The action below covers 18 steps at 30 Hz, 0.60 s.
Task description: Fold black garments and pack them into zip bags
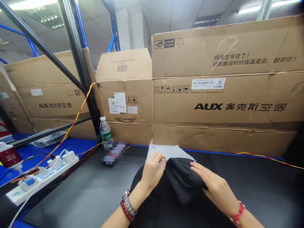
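A black garment (pixel 182 180) lies bunched on the dark table (pixel 71 193), with a white bag (pixel 163 151) just beyond the fingers. The right hand (pixel 213 185) rests on the cloth, its fingers open and spread. The left hand (pixel 152 171) pinches a small clear piece (pixel 161 163) at the bag's edge. Past the fingertips stand a water bottle (pixel 105 129) and cardboard boxes (pixel 223 95).

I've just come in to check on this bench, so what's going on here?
A person is working with bare hands at a black-topped bench. Their left hand is pinched at the edge of a black fabric, beside a white sheet, while their right hand lies flat on the fabric. A water bottle stands further along the bench, a power strip lies to the left, and large AUX air-conditioner cartons are lined up behind.
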### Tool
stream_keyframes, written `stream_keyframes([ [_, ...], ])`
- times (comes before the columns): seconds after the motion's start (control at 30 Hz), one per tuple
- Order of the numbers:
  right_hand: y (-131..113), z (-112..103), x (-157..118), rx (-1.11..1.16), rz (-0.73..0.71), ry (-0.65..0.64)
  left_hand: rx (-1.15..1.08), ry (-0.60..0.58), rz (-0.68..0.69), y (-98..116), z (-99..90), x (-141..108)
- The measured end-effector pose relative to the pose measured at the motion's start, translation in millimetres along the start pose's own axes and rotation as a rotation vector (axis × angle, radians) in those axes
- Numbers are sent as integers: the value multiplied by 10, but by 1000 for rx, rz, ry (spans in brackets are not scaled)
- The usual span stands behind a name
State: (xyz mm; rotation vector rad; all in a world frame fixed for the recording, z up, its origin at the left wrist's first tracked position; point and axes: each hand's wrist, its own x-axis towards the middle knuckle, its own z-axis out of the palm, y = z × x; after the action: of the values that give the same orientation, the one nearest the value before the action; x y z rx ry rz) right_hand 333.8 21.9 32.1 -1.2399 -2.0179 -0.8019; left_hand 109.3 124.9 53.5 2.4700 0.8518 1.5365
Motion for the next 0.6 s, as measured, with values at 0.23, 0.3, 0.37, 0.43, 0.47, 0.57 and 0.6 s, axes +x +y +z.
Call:
stream_keyframes([
  [0.23, -166, -8, 62, -141, -23, -2, -15, -1, 256, 98, 75, -89],
  [0.3, -180, -12, 68, -125, 43, 16, -44, -9, 340, 138, 109, -119],
  [0.37, -173, -10, 61, -94, 110, 24, -85, -13, 365, 177, 116, -128],
  [0.43, -150, -6, 49, -44, 173, 15, -112, -16, 363, 203, 102, -124],
  [0.47, -135, -5, 43, -18, 215, 9, -116, -15, 361, 209, 91, -121],
  [0.57, -73, -6, 29, 24, 350, 22, -115, 12, 324, 193, 64, -127],
  [0.6, -48, -7, 27, 24, 382, 39, -124, 28, 286, 183, 60, -131],
])
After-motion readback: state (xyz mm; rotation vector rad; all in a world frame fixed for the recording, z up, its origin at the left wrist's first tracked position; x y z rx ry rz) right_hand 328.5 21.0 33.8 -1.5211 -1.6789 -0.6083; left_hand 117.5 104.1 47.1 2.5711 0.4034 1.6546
